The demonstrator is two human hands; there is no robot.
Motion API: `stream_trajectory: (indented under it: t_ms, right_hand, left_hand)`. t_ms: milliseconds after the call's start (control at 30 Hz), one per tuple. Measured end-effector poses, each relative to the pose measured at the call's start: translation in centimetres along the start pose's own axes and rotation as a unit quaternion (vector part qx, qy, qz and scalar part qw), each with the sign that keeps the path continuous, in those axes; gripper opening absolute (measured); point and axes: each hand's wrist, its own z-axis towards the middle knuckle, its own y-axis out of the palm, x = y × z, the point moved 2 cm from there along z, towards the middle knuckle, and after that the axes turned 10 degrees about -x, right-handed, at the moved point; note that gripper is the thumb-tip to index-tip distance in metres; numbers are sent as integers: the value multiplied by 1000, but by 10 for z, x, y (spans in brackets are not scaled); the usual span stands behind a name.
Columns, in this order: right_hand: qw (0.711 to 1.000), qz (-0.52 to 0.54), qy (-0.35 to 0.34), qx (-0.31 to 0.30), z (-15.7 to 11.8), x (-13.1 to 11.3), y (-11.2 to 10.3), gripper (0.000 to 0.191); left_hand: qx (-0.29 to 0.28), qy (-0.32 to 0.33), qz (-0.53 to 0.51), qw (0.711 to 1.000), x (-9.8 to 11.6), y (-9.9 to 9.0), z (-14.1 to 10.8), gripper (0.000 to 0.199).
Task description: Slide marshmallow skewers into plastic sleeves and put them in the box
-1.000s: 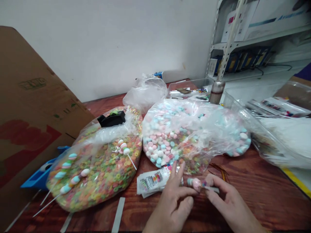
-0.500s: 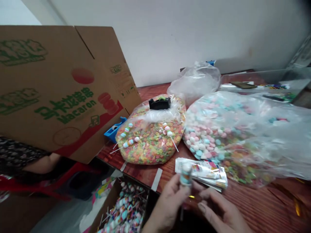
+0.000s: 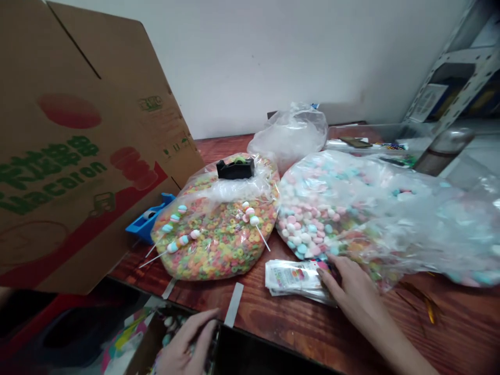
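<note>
right hand [image 3: 349,281] on packets [image 3: 292,280], left [image 3: 187,346] by box [image 3: 250,351]

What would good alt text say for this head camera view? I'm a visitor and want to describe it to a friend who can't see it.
Two bare hands work at a wooden table: the right hand is at a stack of printed packets, the left hand at the edge of a box of candy skewers. Clear bags of colourful cereal rings and pastel round candies lie beside a printed cardboard carton.
</note>
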Motion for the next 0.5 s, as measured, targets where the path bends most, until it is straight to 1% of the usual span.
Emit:
stream_trajectory:
  t_ms: [33,67,100,167,200,267,333,400,500]
  right_hand:
    - [1000,-6,12,-5,5,0,2,31]
    - [1000,-8,17,-10,9,0,3,27]
    - [1000,-5,16,-16,11,0,4,23]
    - [999,10,6,-31,14,-1,5,20]
    - [999,20,0,-35,14,-1,5,21]
    - [999,38,-4,-35,11,0,5,23]
    - [998,52,-1,-30,7,3,5,24]
    - [998,60,11,-23,2,7,5,26]
    - [997,59,40,-11,0,9,2,25]
  left_hand:
    - [-6,77,-12,997,22,16,9,16]
    - [-8,154,-20,988,43,33,18,16]
    - [-14,211,-20,977,63,49,27,18]
    - [-28,277,16,960,94,80,45,28]
    - [-42,295,39,954,105,93,53,37]
    - [-76,306,72,946,121,113,70,58]
    - [-112,292,73,947,131,125,82,68]
    - [-137,274,52,950,135,130,89,68]
    - [-139,272,28,952,138,130,89,68]
